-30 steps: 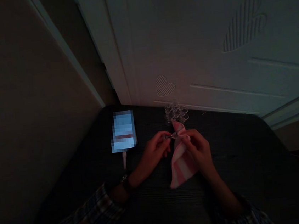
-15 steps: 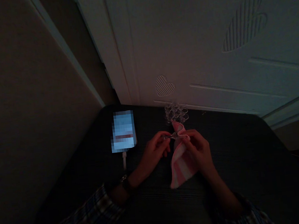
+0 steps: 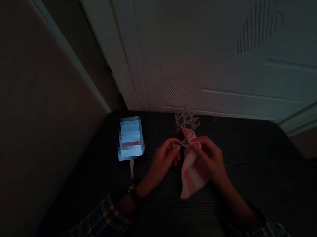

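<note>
Your small clear piece (image 3: 184, 143) lies between your hands above the tabletop (image 3: 253, 161), its long axis running roughly 9 to 3 o'clock: left hand (image 3: 161, 157) pinching the 9 o'clock end, right hand (image 3: 213, 158) gripping the cloth (image 3: 194, 173) at the other. The piece appears slender, glossy and transparent; the cloth, pink-and-white, drapes towards 6 o'clock.

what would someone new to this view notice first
Probably the phone, its bright screen glowing on the left of the dark table. Next, the pink-and-white striped cloth in the right hand, near the middle. Behind it, small clear glass-like pieces cluster by the white panel.
</note>
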Demonstrator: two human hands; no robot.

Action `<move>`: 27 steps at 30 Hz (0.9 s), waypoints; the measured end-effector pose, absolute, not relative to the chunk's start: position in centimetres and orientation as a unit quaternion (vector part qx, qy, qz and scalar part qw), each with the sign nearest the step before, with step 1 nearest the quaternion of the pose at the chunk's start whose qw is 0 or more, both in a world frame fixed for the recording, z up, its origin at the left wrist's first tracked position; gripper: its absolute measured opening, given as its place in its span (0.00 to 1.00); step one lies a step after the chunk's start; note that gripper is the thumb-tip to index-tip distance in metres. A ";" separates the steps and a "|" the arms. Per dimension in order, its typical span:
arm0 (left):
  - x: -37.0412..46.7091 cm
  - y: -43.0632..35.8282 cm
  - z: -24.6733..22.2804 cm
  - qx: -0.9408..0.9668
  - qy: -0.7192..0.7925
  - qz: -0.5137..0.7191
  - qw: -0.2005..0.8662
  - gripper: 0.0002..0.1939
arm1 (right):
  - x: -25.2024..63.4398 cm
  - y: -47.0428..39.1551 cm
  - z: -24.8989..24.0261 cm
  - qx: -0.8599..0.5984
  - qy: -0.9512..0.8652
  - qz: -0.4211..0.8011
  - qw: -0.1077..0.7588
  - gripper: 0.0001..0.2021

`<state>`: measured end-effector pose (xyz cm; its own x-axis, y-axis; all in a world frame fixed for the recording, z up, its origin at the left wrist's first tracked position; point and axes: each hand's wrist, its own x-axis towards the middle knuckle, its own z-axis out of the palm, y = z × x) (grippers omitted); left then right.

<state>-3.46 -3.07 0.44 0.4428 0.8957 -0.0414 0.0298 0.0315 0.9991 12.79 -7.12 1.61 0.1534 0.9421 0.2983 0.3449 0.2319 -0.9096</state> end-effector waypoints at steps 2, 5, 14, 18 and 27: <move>-3.5 -3.0 0.5 0.599 0.386 0.358 0.603 0.16 | 12.7 -7.1 1.6 -0.549 -0.585 0.287 0.524 0.07; -3.5 -3.0 0.4 0.600 0.386 0.359 0.602 0.15 | 12.7 -7.1 1.5 -0.551 -0.578 0.293 0.526 0.07; -3.5 -3.0 0.6 0.613 0.388 0.361 0.586 0.15 | 12.8 -7.1 1.4 -0.552 -0.580 0.289 0.525 0.07; -3.6 -2.9 0.9 0.649 0.387 0.350 0.553 0.15 | 12.8 -7.1 1.3 -0.550 -0.577 0.275 0.537 0.07; -3.4 -3.3 0.1 0.731 0.367 0.351 0.457 0.18 | 13.5 -7.1 0.6 -0.503 -0.596 0.268 0.566 0.08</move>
